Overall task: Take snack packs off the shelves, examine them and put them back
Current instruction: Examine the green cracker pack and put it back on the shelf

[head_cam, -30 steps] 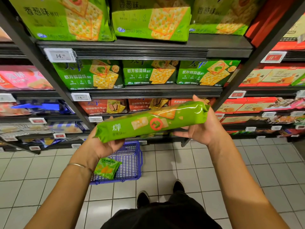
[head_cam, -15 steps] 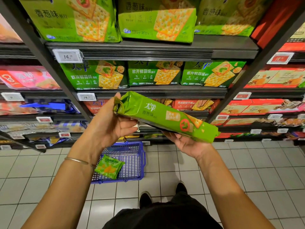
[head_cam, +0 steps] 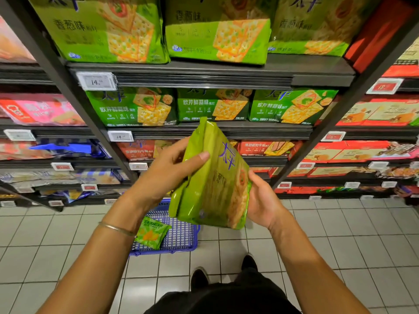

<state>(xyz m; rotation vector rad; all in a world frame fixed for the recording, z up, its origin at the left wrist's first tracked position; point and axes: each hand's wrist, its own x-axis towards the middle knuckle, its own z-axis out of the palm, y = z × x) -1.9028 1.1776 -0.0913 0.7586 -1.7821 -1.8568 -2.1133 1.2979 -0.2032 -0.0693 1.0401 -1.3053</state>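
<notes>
1. Upper left of the frame: a price tag (head_cam: 97, 81) sits on the front edge of the top shelf (head_cam: 226, 74).
2. Left of the middle: the left hand (head_cam: 167, 175) holds the pack (head_cam: 213, 182) near its top. The thumb lies on the front and the fingers go round the back.
3. Low in the middle: a blue basket (head_cam: 183, 236) sits on the floor. A small green bag (head_cam: 152, 233) lies in it.
4. Middle: the pack is up in the air in front of the shelves. It stands on end, leans a bit and touches no shelf.
5. Right of the middle: the right hand (head_cam: 263, 200) holds the pack's low right side. Its fingers hide behind the pack, so I think they wrap round it, but I cannot see them.
6. The step now looks like the looking part. The pack is off the shelf and in both hands.
7. Next comes putting it back. The hands would need to lift the pack and slide it in by the green packs. The top row looks like the same kind.
</notes>
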